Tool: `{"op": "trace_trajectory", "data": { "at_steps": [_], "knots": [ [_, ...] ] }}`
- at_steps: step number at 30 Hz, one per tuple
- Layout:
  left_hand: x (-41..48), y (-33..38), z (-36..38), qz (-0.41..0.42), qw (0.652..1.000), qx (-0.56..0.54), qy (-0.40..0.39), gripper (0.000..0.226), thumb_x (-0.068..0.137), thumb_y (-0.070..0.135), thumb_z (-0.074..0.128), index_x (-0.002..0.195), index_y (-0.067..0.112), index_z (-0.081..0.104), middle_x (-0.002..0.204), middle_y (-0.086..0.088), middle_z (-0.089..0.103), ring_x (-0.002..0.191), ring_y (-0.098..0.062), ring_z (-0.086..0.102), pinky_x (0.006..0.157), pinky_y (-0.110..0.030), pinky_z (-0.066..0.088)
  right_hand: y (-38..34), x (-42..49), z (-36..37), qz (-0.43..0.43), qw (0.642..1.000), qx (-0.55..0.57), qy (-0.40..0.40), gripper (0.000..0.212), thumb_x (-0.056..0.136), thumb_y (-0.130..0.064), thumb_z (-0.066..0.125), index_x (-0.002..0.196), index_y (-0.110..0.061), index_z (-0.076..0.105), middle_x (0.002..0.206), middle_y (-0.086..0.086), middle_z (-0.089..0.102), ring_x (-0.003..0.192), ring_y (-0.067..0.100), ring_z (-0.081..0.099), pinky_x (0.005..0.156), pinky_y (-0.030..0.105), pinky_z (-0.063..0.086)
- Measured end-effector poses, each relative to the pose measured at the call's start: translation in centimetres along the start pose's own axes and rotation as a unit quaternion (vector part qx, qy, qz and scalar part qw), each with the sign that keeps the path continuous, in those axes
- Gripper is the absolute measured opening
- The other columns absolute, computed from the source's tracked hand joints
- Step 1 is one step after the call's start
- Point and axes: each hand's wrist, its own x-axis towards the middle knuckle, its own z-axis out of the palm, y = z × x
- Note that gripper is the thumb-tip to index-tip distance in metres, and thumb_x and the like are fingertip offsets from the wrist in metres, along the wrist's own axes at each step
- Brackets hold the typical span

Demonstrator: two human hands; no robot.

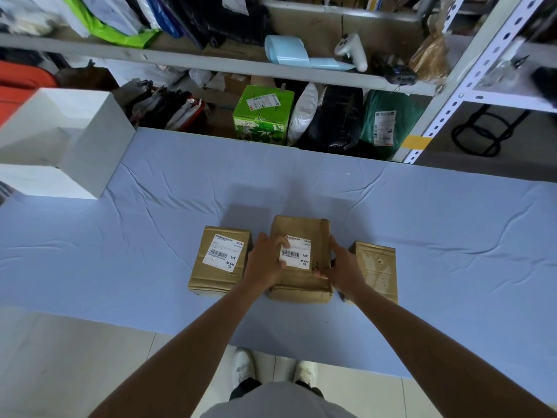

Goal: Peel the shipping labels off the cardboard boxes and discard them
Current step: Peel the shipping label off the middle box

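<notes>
Squarely between hands (304,263): creased cardboard box (301,285)

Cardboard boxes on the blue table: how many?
3: the left box, labelled; the middle box between both hands, labelled; the right box, no label showing.

We reach both bare arms forward, hands close together: left hand (265,260) palm down with fingers curled, right hand (339,262) cupped, fingers pointing inward.
</notes>
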Motion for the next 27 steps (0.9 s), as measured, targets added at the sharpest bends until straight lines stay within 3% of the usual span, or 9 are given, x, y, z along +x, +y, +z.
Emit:
{"op": "trace_trajectory", "data": {
  "at_steps": [5, 11, 18, 22, 27],
  "knots": [
    [-0.4, -0.3, 0.1, -0.009, 0.999, -0.046, 0.012, 0.061, 0.074, 0.007, 0.072, 0.127, 0.024, 0.047, 0.113, -0.004, 0.048, 0.103, -0.021, 0.056, 0.09, -0.032, 0.048, 0.1, 0.2, 0.2, 0.007, 1.0, -0.013, 0.001, 0.107, 0.062, -0.011, 0.085, 0.15, -0.024, 0.024, 0.107, 0.012, 0.07, 0.101, 0.03, 0.065, 0.089, 0.042, 0.053],
    [-0.6, -0.4, 0.2, -0.002, 1.0, -0.026, 0.002, 0.057, 0.079, 0.011, 0.069, 0.131, 0.024, 0.048, 0.113, -0.005, 0.047, 0.105, -0.02, 0.054, 0.094, -0.029, 0.043, -0.1, 0.0, 0.1, 0.003, 1.0, -0.011, 0.004, 0.105, 0.063, -0.01, 0.085, 0.149, -0.023, 0.025, 0.107, 0.011, 0.07, 0.101, 0.03, 0.065, 0.087, 0.038, 0.053],
    [0.0, -0.2, -0.2, -0.016, 0.999, -0.027, -0.011, 0.051, 0.074, 0.009, 0.072, 0.12, 0.023, 0.054, 0.106, -0.001, 0.044, 0.099, -0.023, 0.057, 0.095, -0.038, 0.046, -0.4, -0.2, -0.3, -0.017, 0.999, -0.03, 0.006, 0.099, 0.065, -0.008, 0.084, 0.147, -0.019, 0.03, 0.106, 0.012, 0.07, 0.098, 0.03, 0.065, 0.081, 0.033, 0.051],
    [1.4, 0.2, -0.7, -0.022, 0.999, -0.027, 0.013, 0.025, 0.08, 0.015, 0.07, 0.104, 0.017, 0.062, 0.097, -0.003, 0.042, 0.097, -0.028, 0.056, 0.093, -0.039, 0.045, -0.4, -0.2, -0.1, -0.003, 1.0, -0.029, 0.001, 0.102, 0.066, -0.011, 0.084, 0.149, -0.019, 0.026, 0.11, 0.012, 0.068, 0.102, 0.03, 0.064, 0.085, 0.035, 0.052],
    [2.4, 0.9, 0.2, -0.046, 0.997, -0.004, 0.058, 0.012, 0.084, 0.016, 0.067, 0.093, 0.009, 0.064, 0.109, -0.01, 0.046, 0.099, -0.027, 0.052, 0.093, -0.032, 0.042, -0.6, -0.3, -0.1, 0.0, 1.0, -0.025, -0.003, 0.103, 0.066, -0.007, 0.082, 0.15, -0.02, 0.024, 0.107, 0.011, 0.069, 0.099, 0.028, 0.065, 0.086, 0.038, 0.053]
  ]
}}
